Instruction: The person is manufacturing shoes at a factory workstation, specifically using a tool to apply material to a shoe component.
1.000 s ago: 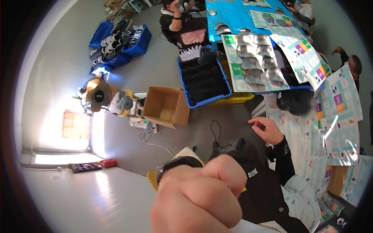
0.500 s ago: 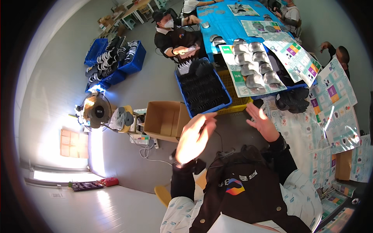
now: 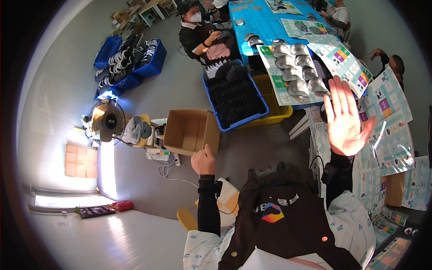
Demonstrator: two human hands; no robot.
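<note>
Between the cardboard box [image 3: 212,132] and the black apron [image 3: 288,231], grey floor [image 3: 254,150] leaves stepping room. Silver caps [image 3: 292,73]: curved, shiny, two rough rows on printed sheet [image 3: 281,96], left of and beyond right hand [image 3: 345,123], flat open, holding nothing. Left hand [image 3: 202,162] curled near box; grip unclear.

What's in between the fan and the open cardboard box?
In the head view, a yellow-topped stool stands between the fan and the cardboard box, bearing a clear plastic bag and dark grey pieces.
</note>
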